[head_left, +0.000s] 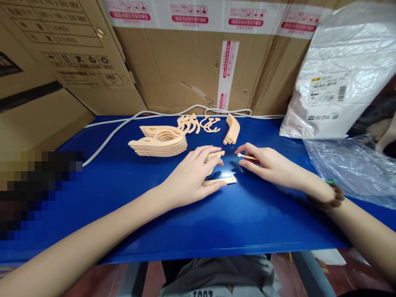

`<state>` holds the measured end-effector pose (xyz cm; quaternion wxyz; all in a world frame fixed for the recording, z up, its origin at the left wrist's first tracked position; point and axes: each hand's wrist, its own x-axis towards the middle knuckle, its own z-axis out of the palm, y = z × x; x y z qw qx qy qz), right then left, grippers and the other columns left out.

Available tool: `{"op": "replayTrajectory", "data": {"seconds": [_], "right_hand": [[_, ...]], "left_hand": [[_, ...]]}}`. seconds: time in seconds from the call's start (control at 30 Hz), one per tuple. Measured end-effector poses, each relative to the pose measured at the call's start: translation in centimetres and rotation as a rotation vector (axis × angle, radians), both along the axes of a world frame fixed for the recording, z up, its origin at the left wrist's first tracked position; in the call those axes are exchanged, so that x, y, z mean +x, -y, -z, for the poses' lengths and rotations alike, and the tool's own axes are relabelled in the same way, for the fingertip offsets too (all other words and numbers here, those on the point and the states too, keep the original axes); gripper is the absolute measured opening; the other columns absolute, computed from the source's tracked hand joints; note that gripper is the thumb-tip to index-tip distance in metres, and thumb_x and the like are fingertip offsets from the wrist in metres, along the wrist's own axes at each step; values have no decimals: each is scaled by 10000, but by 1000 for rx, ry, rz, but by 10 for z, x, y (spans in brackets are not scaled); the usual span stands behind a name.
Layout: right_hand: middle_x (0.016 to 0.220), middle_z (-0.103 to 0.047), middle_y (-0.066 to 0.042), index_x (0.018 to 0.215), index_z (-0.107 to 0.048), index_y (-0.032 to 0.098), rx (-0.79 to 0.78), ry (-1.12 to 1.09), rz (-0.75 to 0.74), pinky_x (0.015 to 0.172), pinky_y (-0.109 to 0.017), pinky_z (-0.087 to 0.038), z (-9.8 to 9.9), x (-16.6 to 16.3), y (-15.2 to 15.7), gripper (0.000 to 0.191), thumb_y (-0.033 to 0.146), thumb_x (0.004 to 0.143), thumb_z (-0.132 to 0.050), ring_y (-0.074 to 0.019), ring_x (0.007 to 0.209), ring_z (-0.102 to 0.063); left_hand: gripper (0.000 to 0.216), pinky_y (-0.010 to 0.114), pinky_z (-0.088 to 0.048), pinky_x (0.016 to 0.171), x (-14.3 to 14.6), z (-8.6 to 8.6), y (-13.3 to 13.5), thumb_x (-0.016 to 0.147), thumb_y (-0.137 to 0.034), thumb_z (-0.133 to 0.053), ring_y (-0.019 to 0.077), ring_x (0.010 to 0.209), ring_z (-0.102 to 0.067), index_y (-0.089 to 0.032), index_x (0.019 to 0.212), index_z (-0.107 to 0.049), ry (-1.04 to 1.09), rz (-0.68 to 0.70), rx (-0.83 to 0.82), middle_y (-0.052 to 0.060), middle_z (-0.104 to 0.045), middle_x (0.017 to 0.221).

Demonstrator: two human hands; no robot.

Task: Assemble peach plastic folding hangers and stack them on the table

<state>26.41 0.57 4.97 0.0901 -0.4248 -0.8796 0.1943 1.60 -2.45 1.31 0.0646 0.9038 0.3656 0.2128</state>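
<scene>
Across the far side of the blue table (123,227), I've got cardboard boxes (185,62) standing like a wall, with a white cable (111,142) looping in front. Far right: white mailing bag (349,62) with a label, clear plastic (355,165) crumpled on its near side. Far half of the table, left to right: stack of beige hanger arms (159,142), loose beige hooks (188,123), bundle of curved beige bars (232,128).

Left hand (192,175) is near center, fingers bent over some small beige pieces (220,154); a flat beige bar (229,180) sticks out right, next to its thumb. Can't tell if it's clamped on any. Right hand (267,165): thumb and forefinger apart, thin beige strip (247,156) between them, tip pointing left. I can't see whether hidden fingers grip it.
</scene>
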Motion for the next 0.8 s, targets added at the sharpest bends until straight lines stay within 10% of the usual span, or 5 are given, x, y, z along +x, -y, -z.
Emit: {"op": "replayTrajectory", "data": {"seconds": [0.2, 0.8], "right_hand": [[1059, -671, -71, 1087, -581, 196, -60, -94, -83, 817, -298, -418, 1, -3, -1, 371, 439, 1017, -309, -197, 913, -618], [634, -493, 50, 791, -489, 202, -198, -158, -49, 615, -245, -340, 3, -5, 2, 380, 468, 1012, -334, -108, 568, -443]], "left_hand": [[267, 523, -285, 1154, 1, 8, 1, 966, -418, -478, 322, 1452, -211, -191, 1070, -574, -80, 73, -90, 137, -323, 1533], [181, 428, -319, 1160, -1, 4, -4, 1033, -289, -334, 201, 1430, -305, -188, 1059, -482, 107, 96, -174, 145, -490, 1380]]}}
